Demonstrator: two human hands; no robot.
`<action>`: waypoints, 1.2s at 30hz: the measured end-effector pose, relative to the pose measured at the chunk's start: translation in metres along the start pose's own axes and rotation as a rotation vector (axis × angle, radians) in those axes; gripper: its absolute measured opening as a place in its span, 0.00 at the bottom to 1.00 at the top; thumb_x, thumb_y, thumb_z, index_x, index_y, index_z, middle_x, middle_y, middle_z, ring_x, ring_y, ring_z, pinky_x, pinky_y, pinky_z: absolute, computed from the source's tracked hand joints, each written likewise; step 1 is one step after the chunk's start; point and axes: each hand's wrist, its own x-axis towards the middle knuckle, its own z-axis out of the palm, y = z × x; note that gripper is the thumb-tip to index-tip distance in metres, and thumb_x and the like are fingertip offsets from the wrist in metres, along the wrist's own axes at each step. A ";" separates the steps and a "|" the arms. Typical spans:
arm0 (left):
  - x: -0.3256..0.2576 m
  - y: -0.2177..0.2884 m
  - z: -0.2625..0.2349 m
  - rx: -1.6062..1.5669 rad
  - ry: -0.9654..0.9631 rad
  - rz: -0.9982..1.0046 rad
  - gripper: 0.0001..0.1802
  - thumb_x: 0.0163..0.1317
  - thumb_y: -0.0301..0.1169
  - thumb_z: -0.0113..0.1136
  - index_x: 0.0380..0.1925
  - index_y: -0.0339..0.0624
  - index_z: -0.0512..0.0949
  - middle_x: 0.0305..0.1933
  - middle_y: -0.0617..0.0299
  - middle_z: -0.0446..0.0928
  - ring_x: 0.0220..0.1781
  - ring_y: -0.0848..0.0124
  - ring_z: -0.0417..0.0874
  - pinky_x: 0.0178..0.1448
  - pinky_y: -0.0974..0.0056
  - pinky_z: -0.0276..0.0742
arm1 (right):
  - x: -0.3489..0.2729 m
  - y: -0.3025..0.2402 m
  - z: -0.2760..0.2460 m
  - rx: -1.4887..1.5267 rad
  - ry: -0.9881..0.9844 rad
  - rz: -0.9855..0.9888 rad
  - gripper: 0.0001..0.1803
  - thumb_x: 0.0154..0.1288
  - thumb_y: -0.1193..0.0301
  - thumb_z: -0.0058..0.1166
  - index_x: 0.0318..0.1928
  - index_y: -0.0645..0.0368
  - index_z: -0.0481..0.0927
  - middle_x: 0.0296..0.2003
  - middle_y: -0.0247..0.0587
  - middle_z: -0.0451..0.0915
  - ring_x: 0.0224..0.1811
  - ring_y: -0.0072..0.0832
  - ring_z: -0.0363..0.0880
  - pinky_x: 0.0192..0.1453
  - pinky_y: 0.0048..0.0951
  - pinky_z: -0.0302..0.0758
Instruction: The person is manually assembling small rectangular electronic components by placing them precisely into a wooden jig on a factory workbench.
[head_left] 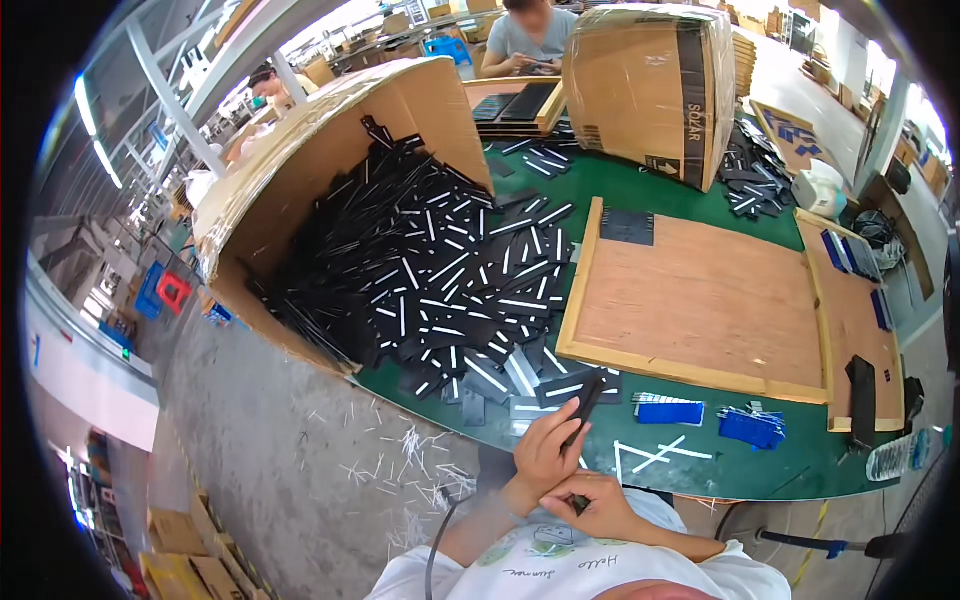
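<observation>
My left hand [546,448] is closed around a small stack of flat black pieces [590,394], held upright above the table's near edge. My right hand [602,502] lies curled against my left wrist. A small dark object [579,504] pokes out between its fingers; its kind cannot be made out. Just beyond my hands spreads a big heap of flat black pieces with white strips [450,270]. It spills onto the green table from a cardboard box [245,200] lying on its side. Loose white strips [660,452] lie right of my hands.
A wood-framed board [700,300] lies right of the heap. Blue-and-white bundles [669,410] sit in front of it. A clear bottle [895,457] lies at the right edge. Behind stands a taped carton [640,95]. Across the table, a person [530,45] handles something dark.
</observation>
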 end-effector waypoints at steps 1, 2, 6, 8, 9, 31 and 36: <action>0.001 0.000 0.000 -0.007 -0.023 0.001 0.16 0.47 0.25 0.69 0.36 0.41 0.74 0.47 0.57 0.80 0.34 0.63 0.82 0.35 0.68 0.78 | 0.000 -0.001 -0.001 0.022 0.005 0.017 0.05 0.53 0.74 0.66 0.28 0.62 0.82 0.21 0.36 0.77 0.22 0.20 0.72 0.23 0.21 0.66; 0.001 0.000 0.000 -0.010 -0.046 0.001 0.16 0.47 0.25 0.69 0.36 0.41 0.74 0.47 0.56 0.80 0.35 0.63 0.82 0.35 0.68 0.78 | 0.000 0.000 -0.001 0.027 -0.003 0.018 0.05 0.53 0.74 0.66 0.28 0.62 0.82 0.21 0.36 0.77 0.22 0.20 0.72 0.23 0.21 0.66; -0.001 -0.003 -0.001 -0.023 -0.067 0.001 0.20 0.47 0.24 0.70 0.39 0.42 0.71 0.48 0.53 0.80 0.38 0.59 0.83 0.38 0.64 0.79 | -0.004 0.004 -0.004 -0.002 -0.036 0.056 0.06 0.51 0.76 0.65 0.30 0.61 0.82 0.24 0.38 0.78 0.23 0.23 0.74 0.25 0.22 0.68; -0.003 -0.004 -0.001 -0.022 -0.059 -0.010 0.20 0.47 0.25 0.70 0.39 0.42 0.71 0.48 0.53 0.80 0.39 0.59 0.83 0.38 0.65 0.79 | -0.002 0.006 -0.003 -0.039 -0.054 0.066 0.07 0.49 0.77 0.66 0.31 0.60 0.83 0.26 0.39 0.79 0.23 0.23 0.76 0.25 0.22 0.68; -0.002 -0.003 -0.001 -0.018 -0.058 -0.020 0.20 0.47 0.25 0.70 0.40 0.42 0.71 0.47 0.53 0.80 0.39 0.60 0.83 0.39 0.65 0.79 | -0.002 0.005 -0.003 -0.032 -0.083 0.057 0.07 0.49 0.77 0.66 0.31 0.60 0.83 0.26 0.39 0.79 0.23 0.23 0.76 0.25 0.22 0.68; -0.001 0.001 -0.005 -0.053 -0.085 -0.051 0.20 0.47 0.23 0.69 0.39 0.41 0.71 0.49 0.53 0.78 0.40 0.59 0.82 0.38 0.65 0.80 | -0.002 0.003 -0.003 -0.095 -0.023 0.070 0.05 0.51 0.75 0.66 0.30 0.60 0.83 0.22 0.34 0.78 0.21 0.17 0.71 0.25 0.19 0.64; -0.007 0.002 -0.005 -0.043 -0.062 -0.034 0.21 0.46 0.23 0.70 0.40 0.40 0.71 0.49 0.52 0.78 0.41 0.60 0.83 0.38 0.66 0.80 | -0.005 0.006 -0.004 -0.090 -0.061 0.082 0.04 0.51 0.75 0.66 0.29 0.60 0.84 0.22 0.35 0.78 0.22 0.18 0.72 0.26 0.19 0.65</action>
